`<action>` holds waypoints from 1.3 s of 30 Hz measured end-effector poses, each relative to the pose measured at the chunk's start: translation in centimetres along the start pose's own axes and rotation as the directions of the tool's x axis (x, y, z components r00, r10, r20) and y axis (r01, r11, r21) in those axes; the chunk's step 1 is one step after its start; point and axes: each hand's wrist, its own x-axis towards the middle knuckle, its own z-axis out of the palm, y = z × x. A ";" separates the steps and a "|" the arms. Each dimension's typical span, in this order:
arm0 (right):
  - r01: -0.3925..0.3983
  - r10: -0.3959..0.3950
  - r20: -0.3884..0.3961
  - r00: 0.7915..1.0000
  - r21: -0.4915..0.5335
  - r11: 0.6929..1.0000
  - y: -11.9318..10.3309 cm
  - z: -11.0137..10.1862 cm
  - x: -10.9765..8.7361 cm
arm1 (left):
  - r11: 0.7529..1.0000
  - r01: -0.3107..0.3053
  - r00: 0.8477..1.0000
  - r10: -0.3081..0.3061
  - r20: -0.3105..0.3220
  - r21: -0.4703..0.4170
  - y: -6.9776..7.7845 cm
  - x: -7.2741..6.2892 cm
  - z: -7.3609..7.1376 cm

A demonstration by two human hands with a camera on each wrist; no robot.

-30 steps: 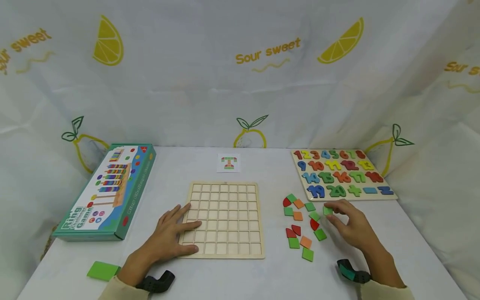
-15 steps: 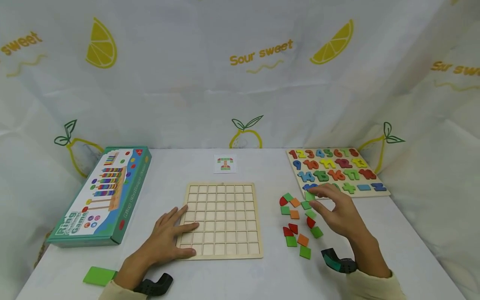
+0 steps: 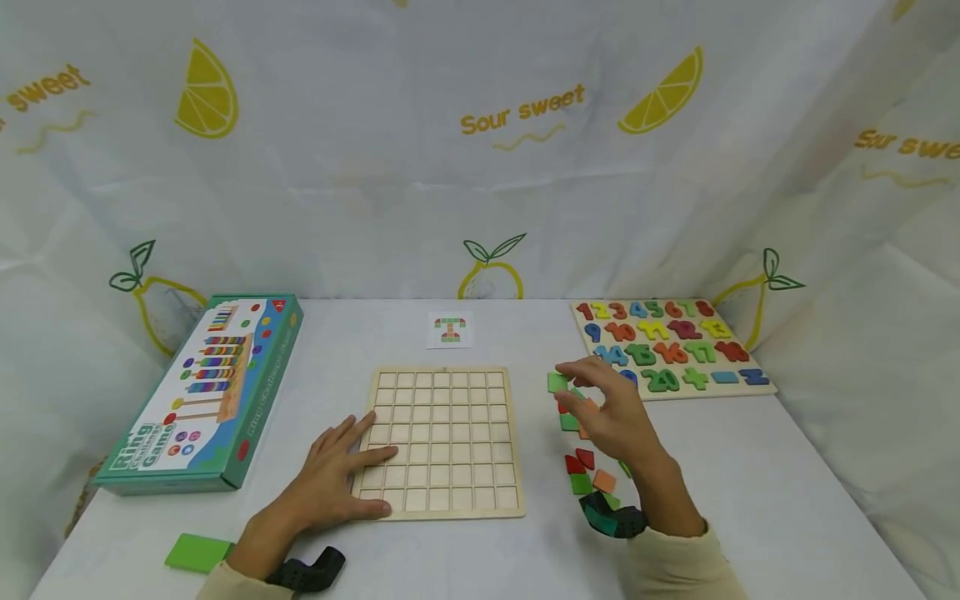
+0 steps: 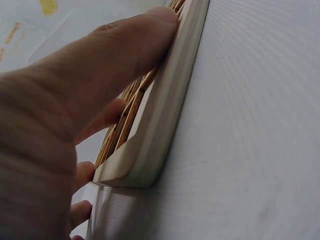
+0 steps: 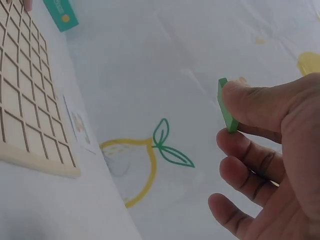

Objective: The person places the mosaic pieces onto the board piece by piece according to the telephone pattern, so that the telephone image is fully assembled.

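A light wooden grid board (image 3: pixel 442 442) lies in the middle of the white table, its squares bare. My left hand (image 3: pixel 330 475) rests on its left side with fingers spread, and the left wrist view has the thumb (image 4: pixel 115 55) lying along the board's edge. Between thumb and fingers my right hand (image 3: pixel 615 408) pinches a green square tile (image 3: pixel 557 382), raised to the right of the board. Seen edge-on in the right wrist view, the green tile (image 5: pixel 227 106) is thin. Below that hand lie loose tiles, among them a red piece (image 3: pixel 585 458) and an orange square (image 3: pixel 603 481), some hidden behind the hand.
A small pattern card (image 3: pixel 450 330) lies behind the board. At the back right is a wooden number puzzle (image 3: pixel 675 342). A Ring Game box (image 3: pixel 202 392) stands at left, and a green block (image 3: pixel 198 552) sits beside the left forearm.
My right hand has carried the green tile leftward from the right side of the loose tiles, toward the board, passing near the number puzzle. The left hand keeps its place on the board.
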 end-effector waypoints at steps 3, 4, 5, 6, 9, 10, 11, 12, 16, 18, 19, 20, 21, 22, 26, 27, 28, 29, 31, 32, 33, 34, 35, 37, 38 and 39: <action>-0.004 0.005 -0.004 1.000 0.041 0.999 -0.3 1.7 0.6 | 1.000 0.014 1.000 -0.014 0.010 0.006 0.0 0.0 0.0; -0.004 0.004 -0.006 1.000 0.051 0.999 -0.3 2.3 0.8 | 1.000 0.020 1.000 -0.020 0.013 0.010 0.0 0.0 0.0; -0.006 0.007 -0.007 1.000 0.066 0.998 -0.3 2.8 1.0 | 1.000 0.025 1.000 -0.025 0.016 0.009 0.0 0.0 0.0; -0.008 0.008 -0.010 1.000 0.074 0.997 -0.3 3.4 1.1 | 1.000 0.027 0.999 -0.028 0.016 0.010 0.0 0.0 0.0; -0.023 0.025 -0.012 1.000 0.104 0.994 0.0 5.0 1.6 | 0.999 0.031 0.999 -0.031 0.009 0.010 0.1 0.1 0.1; -0.035 0.036 -0.011 0.999 0.113 0.993 0.1 5.5 1.7 | 0.999 0.030 1.000 -0.030 0.008 0.010 0.1 0.1 0.0; -0.043 0.044 -0.010 0.999 0.118 0.992 0.3 6.1 1.8 | 0.999 0.031 0.999 -0.031 0.006 0.007 0.1 0.1 0.0; -0.048 0.050 -0.008 0.999 0.123 0.991 0.4 6.7 1.8 | 1.000 0.029 1.000 -0.029 0.003 0.008 0.1 0.2 0.0; -0.069 0.069 0.008 0.998 0.159 0.985 1.1 8.8 1.7 | 0.999 0.035 0.999 -0.035 0.007 -0.008 0.2 0.1 0.0; -0.088 0.086 0.020 0.996 0.171 0.981 1.6 9.7 1.6 | 0.999 0.035 0.999 -0.035 0.007 -0.010 0.3 0.1 -0.1; -0.102 0.098 0.029 0.995 0.165 0.981 1.8 10.2 1.5 | 0.999 0.038 0.999 -0.038 0.009 -0.012 0.3 0.1 -0.1; -0.117 0.112 0.039 0.993 0.156 0.981 2.1 10.6 1.4 | 0.999 0.036 0.999 -0.036 0.008 -0.009 0.3 0.1 -0.1; -0.131 0.125 0.048 0.991 0.147 0.980 2.4 10.9 1.3 | 0.999 0.035 0.999 -0.035 0.007 -0.008 0.3 0.1 -0.1; -0.145 0.138 0.058 0.989 0.133 0.980 2.6 11.2 1.2 | 0.999 0.033 0.999 -0.033 0.006 -0.005 0.3 0.1 -0.1; -0.177 0.169 0.099 0.981 0.070 0.982 3.3 12.0 0.9 | 1.000 0.021 1.000 -0.021 0.002 0.009 0.2 0.2 0.0; -0.184 0.177 0.108 0.978 0.059 0.981 3.4 12.0 0.8 | 1.000 0.019 1.000 -0.019 0.003 0.011 0.2 0.2 0.0; -0.192 0.186 0.118 0.976 0.046 0.980 3.5 12.1 0.8 | 1.000 0.017 1.000 -0.017 0.003 0.013 0.2 0.3 -0.1; -0.201 0.196 0.129 0.972 0.032 0.979 3.5 12.2 0.7 | 1.000 0.017 1.000 -0.017 0.003 0.013 0.2 0.3 -0.1; -0.219 0.215 0.150 0.965 0.012 0.976 3.5 12.3 0.7 | 1.000 0.019 1.000 -0.019 0.005 0.011 0.2 0.3 -0.1; -0.225 0.222 0.158 0.962 0.003 0.974 3.5 12.4 0.7 | 1.000 0.023 1.000 -0.023 0.008 0.010 0.1 0.3 -0.1; -0.235 0.233 0.167 0.958 -0.006 0.972 3.5 12.4 0.6 | 1.000 0.023 1.000 -0.023 0.009 0.008 0.1 0.2 -0.1; -0.239 0.238 0.172 0.956 -0.017 0.971 3.5 12.5 0.6 | 1.000 0.024 1.000 -0.024 0.010 0.006 0.1 0.2 -0.1; -0.245 0.245 0.177 0.953 -0.024 0.969 3.5 12.6 0.6 | 1.000 0.025 1.000 -0.025 0.011 0.004 0.0 0.2 0.0; -0.247 0.250 0.182 0.951 -0.042 0.968 3.4 12.7 0.6 | 1.000 0.027 1.000 -0.027 0.010 0.001 0.0 0.1 0.1; -0.245 0.251 0.183 0.951 -0.055 0.968 3.3 12.8 0.5 | 1.000 0.024 1.000 -0.024 0.007 -0.003 0.0 0.1 0.1; -0.245 0.253 0.185 0.950 -0.063 0.967 3.2 12.8 0.5 | 1.000 0.020 1.000 -0.020 0.004 -0.009 -0.1 0.1 0.1</action>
